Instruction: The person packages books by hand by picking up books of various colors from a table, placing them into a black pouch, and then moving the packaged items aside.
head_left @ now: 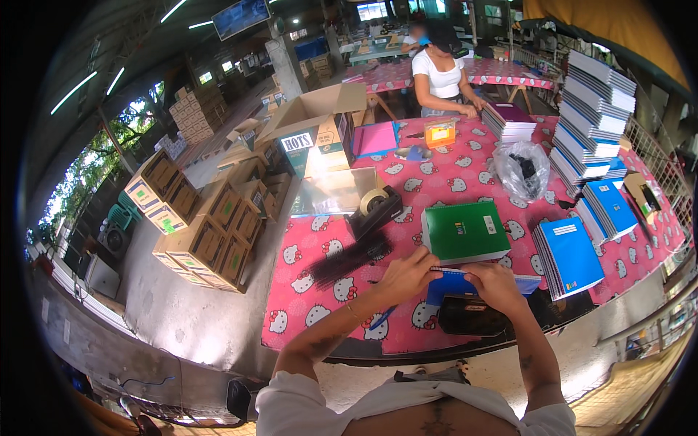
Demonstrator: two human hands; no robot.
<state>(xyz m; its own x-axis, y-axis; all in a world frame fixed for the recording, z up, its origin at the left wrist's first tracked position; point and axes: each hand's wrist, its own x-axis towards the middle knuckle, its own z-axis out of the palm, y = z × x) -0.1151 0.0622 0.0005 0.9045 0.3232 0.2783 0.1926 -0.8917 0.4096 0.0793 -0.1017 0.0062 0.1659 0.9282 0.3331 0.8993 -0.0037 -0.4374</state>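
Note:
My left hand (411,276) and my right hand (496,282) are closed on the top edge of a blue notebook (445,285), at the near side of the table. The notebook is tilted, and pages show along its edge. Just beyond it lies a stack of green-covered notebooks (465,231). Below the notebook sits a dark, glossy case-like object (469,317), partly hidden by my right arm. A blue pen (382,317) rests beside my left forearm. Left of my hands is a loose bundle of thin black strands (349,261).
A black tape dispenser (376,212) stands at left, near a large open carton (320,142). Blue notebook stacks (571,258) and a tall notebook pile (592,120) line the right. A plastic bag (522,171) lies mid-table. Across it, a person (443,76) handles purple-covered notebooks (509,120).

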